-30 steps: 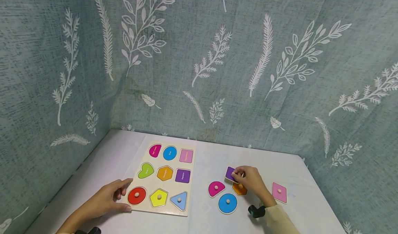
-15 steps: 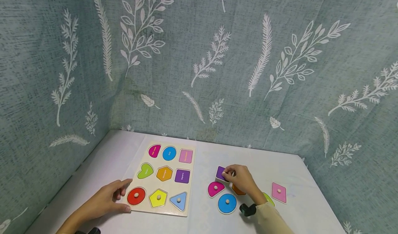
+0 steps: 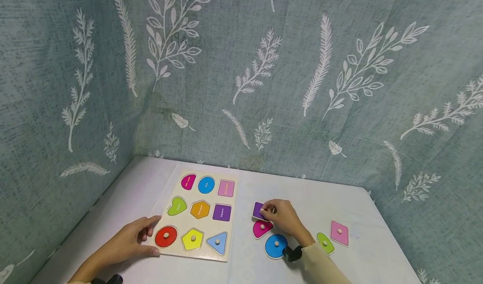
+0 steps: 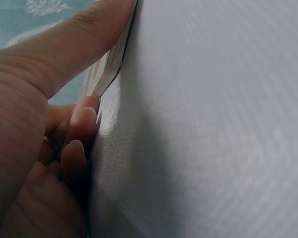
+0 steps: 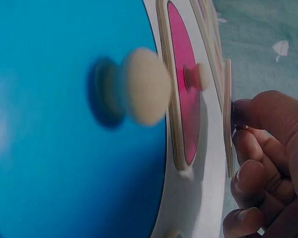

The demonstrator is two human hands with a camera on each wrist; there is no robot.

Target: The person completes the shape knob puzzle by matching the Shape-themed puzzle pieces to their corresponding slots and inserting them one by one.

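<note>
A wooden shape puzzle board lies left of centre on the table. Its red circle, yellow pentagon and light blue triangle are knobbed pieces seated in the nearest row; the other slots show printed colours. My left hand holds the board's near left corner, thumb on the front edge and fingers against the left edge. Right of the board, my right hand pinches the knob of a purple square puzzle piece, seen edge-on and off the table in the right wrist view.
Below the right hand lie a magenta half-round piece and a blue circle piece. Farther right are a green heart piece and a pink rectangle piece. Patterned fabric hangs behind the white table.
My right hand has carried the purple square leftward, towards the board and above the half-round piece. The green heart has come into view behind the arm. My left hand stays at the board's corner.
</note>
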